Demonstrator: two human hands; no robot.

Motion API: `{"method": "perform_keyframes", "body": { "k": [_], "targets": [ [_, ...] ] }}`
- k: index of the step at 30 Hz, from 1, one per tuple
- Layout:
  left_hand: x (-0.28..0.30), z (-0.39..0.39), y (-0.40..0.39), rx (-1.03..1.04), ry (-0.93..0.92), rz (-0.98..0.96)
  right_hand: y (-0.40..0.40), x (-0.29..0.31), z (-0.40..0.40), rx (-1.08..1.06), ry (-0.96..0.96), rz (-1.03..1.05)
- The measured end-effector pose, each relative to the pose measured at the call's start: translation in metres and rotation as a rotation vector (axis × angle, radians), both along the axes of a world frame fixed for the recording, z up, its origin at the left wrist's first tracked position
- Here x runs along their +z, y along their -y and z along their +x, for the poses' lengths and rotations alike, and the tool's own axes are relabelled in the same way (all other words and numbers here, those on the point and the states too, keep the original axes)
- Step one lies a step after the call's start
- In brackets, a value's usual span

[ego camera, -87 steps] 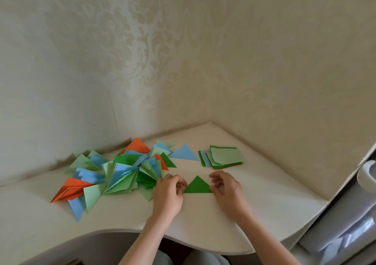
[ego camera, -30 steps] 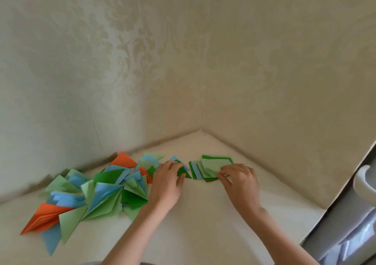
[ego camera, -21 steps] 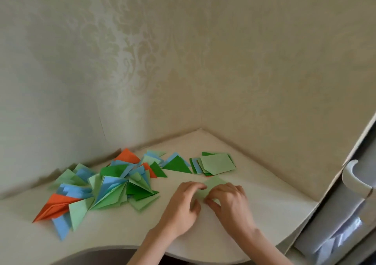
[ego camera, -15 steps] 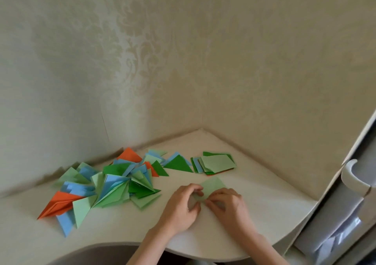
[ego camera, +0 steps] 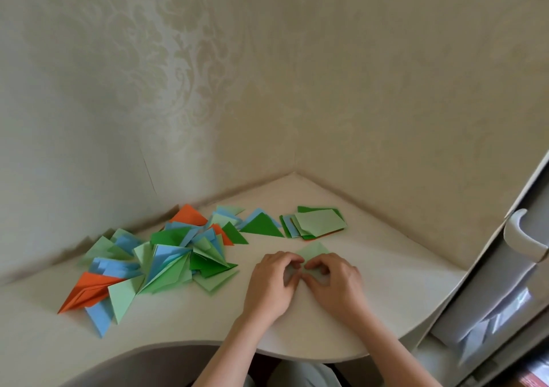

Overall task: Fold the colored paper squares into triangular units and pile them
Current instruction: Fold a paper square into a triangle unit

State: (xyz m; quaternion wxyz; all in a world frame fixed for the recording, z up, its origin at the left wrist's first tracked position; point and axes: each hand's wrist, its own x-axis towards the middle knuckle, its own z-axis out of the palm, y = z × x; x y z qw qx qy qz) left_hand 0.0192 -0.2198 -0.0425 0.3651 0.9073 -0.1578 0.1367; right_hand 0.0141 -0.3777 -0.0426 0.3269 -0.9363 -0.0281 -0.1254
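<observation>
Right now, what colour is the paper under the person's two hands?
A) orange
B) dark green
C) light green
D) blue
C: a corner of the light green sheet pokes out beyond the fingers of the left hand and the right hand, which both hold it on the desk.
</observation>
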Motion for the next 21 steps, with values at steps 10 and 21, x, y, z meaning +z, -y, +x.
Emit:
{"method": "perform_keyframes", "body": {
  "k": [10, 21],
  "targets": [
    [0.000, -0.001, -0.003, -0.008, -0.051, -0.073, 0.005, 0.008, -0.001, 0.052, -0.097, 0.047],
    [0.004, -0.006, -0.015, -0.055, -0.126, -0.182, 0.006, 0.004, -0.010, 0.114, 0.014, -0.043]
  ]
}}
